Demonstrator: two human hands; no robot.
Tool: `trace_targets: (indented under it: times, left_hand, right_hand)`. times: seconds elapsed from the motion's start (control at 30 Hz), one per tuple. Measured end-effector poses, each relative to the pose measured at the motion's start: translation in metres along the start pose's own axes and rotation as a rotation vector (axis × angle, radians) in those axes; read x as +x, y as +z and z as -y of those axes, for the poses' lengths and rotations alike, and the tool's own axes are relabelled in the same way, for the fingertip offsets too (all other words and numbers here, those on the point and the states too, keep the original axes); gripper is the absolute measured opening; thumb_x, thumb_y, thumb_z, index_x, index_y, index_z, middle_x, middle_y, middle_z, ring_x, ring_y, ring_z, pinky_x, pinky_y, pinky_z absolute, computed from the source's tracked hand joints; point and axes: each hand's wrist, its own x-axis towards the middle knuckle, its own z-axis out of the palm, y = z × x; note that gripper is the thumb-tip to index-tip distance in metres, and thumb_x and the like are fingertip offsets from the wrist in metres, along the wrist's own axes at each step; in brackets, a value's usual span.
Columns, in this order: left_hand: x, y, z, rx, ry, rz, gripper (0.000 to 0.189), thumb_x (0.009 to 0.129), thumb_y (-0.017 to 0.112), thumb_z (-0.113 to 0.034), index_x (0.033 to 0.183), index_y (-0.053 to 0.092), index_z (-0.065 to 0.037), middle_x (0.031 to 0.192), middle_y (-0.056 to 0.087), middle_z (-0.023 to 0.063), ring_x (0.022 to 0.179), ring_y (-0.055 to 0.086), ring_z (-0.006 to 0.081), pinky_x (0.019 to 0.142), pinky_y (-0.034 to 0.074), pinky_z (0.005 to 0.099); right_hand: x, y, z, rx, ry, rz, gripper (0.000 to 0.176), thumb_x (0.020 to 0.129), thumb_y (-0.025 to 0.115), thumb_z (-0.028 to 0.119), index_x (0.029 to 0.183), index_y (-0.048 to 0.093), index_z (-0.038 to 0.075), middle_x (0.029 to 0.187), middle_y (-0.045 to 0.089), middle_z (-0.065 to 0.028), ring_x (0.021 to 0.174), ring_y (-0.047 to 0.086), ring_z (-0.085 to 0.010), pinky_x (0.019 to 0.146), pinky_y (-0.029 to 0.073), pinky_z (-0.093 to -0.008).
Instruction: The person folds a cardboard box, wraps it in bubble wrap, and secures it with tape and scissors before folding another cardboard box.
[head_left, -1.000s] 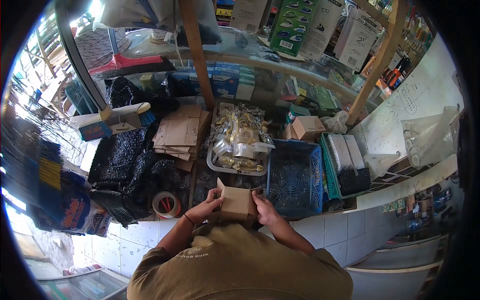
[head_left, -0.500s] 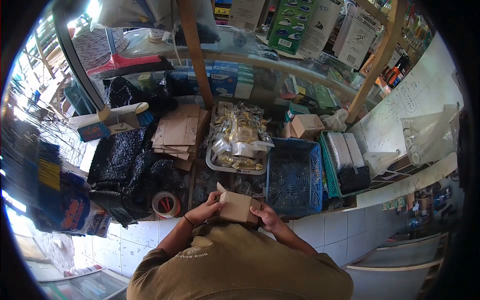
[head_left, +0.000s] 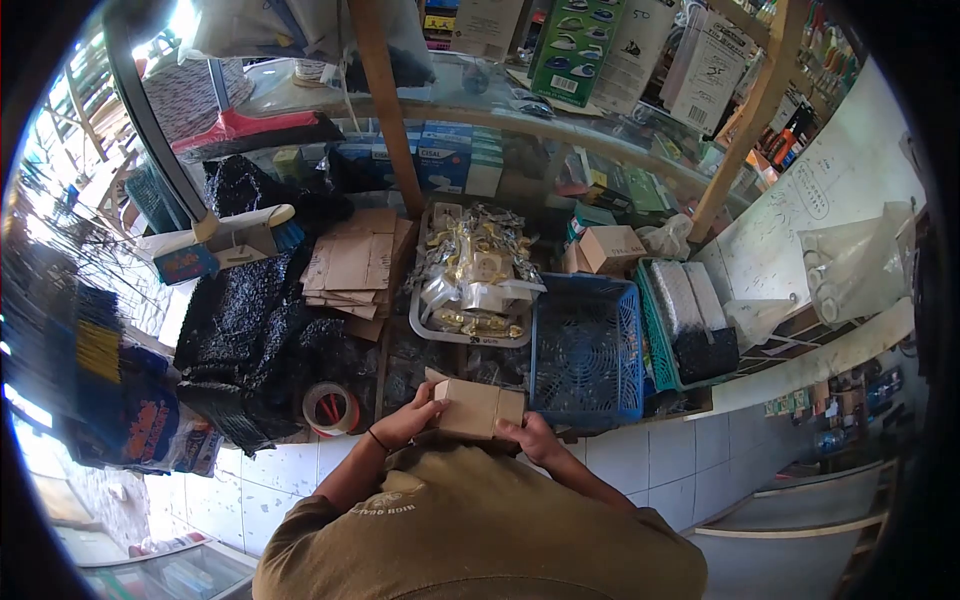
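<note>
Close to my chest I hold a small brown cardboard box (head_left: 474, 408) between both hands. My left hand (head_left: 406, 422) grips its left end, the thumb lying on the cardboard near a raised flap. At the lower right corner, my right hand (head_left: 533, 438) pinches the box with thumb and fingers. What the box contains is hidden. Beyond it stands a white tray (head_left: 470, 338) heaped with shiny metal pieces in clear plastic wrap. Left of the tray lies a stack of flattened cardboard boxes (head_left: 350, 262).
A blue plastic basket (head_left: 588, 412) stands right of the tray, beside a green basket (head_left: 655, 340) of wrapped goods. A tape roll (head_left: 331, 409) with a red object inside sits left of my hands. Black bubble wrap (head_left: 235, 330) covers the left. A wooden post (head_left: 385, 105) rises behind.
The box's right end now reaches further right, with a panel spread out there. My right hand has shifted slightly down at that end; my left hand has barely moved.
</note>
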Motion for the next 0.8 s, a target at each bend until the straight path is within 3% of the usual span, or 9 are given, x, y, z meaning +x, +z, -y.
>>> trace_targets:
  times: [0.1,0.23,0.33,0.4,0.53,0.6,0.73,0.8]
  left_hand:
    - [0.002,-0.001,0.001,0.007,0.008,-0.001,0.055,0.091,0.046,-0.038,0.132,0.030,-0.005,0.120,0.041,0.0048,0.104,0.040,0.0131,0.089,0.035,0.0263]
    - [0.003,-0.006,0.005,0.173,0.128,0.044,0.054,0.092,0.045,-0.038,0.132,0.030,-0.005,0.121,0.041,0.0044,0.105,0.039,0.0131,0.091,0.034,0.0263]
    - [0.002,-0.001,0.001,-0.022,0.052,0.012,0.054,0.092,0.044,-0.039,0.133,0.031,-0.005,0.122,0.040,0.0045,0.107,0.039,0.0130,0.093,0.033,0.0263]
    - [-0.002,0.001,-0.004,-0.035,0.012,0.006,0.056,0.092,0.044,-0.039,0.134,0.029,-0.005,0.122,0.040,0.0050,0.109,0.039,0.0135,0.094,0.032,0.0264]
    - [-0.001,0.000,0.000,-0.025,0.028,-0.001,0.057,0.092,0.044,-0.039,0.135,0.027,-0.005,0.123,0.041,0.0058,0.110,0.039,0.0141,0.095,0.032,0.0264]
    - [-0.005,0.001,-0.005,0.002,0.022,-0.010,0.059,0.092,0.044,-0.040,0.136,0.025,-0.005,0.122,0.041,0.0069,0.108,0.040,0.0148,0.094,0.033,0.0266]
    - [-0.002,-0.003,0.000,0.089,-0.016,-0.001,0.061,0.092,0.043,-0.041,0.137,0.023,-0.005,0.121,0.041,0.0076,0.106,0.040,0.0149,0.092,0.034,0.0266]
    - [0.000,-0.001,0.004,0.028,0.064,-0.049,0.056,0.092,0.043,-0.041,0.133,0.027,-0.006,0.109,0.044,0.0066,0.095,0.042,0.0132,0.083,0.037,0.0258]
  right_hand:
    - [0.015,-0.005,-0.030,-0.036,-0.092,-0.174,0.032,0.092,0.055,0.031,0.099,0.062,0.000,0.095,0.063,-0.0031,0.089,0.056,-0.0090,0.080,0.044,-0.0263]
    - [0.021,0.003,-0.023,0.157,-0.107,-0.182,0.040,0.093,0.050,0.039,0.095,0.062,0.002,0.093,0.062,-0.0034,0.083,0.056,-0.0088,0.075,0.044,-0.0263]
    - [0.021,-0.005,-0.020,0.292,0.040,-0.069,0.045,0.093,0.047,0.044,0.096,0.062,0.002,0.094,0.063,-0.0031,0.086,0.056,-0.0095,0.078,0.044,-0.0268]
    - [0.022,-0.011,-0.023,0.344,0.161,0.020,0.048,0.093,0.047,0.042,0.114,0.053,-0.001,0.110,0.060,-0.0104,0.106,0.056,-0.0189,0.091,0.043,-0.0339]
    - [0.013,-0.010,-0.019,0.333,0.082,0.118,0.048,0.091,0.054,0.037,0.120,0.051,-0.001,0.115,0.057,-0.0100,0.112,0.052,-0.0191,0.094,0.041,-0.0344]
    - [0.004,-0.010,-0.015,0.160,-0.092,0.291,0.050,0.088,0.061,0.029,0.126,0.047,0.000,0.123,0.054,-0.0099,0.116,0.048,-0.0178,0.096,0.039,-0.0333]
    - [-0.008,-0.007,0.010,-0.089,-0.075,0.352,0.046,0.086,0.062,0.020,0.125,0.049,0.000,0.119,0.057,-0.0093,0.110,0.051,-0.0153,0.093,0.040,-0.0311]
    - [-0.011,-0.006,0.016,-0.316,0.006,0.281,0.035,0.087,0.062,0.022,0.113,0.059,-0.002,0.109,0.063,-0.0101,0.101,0.057,-0.0157,0.091,0.041,-0.0295]
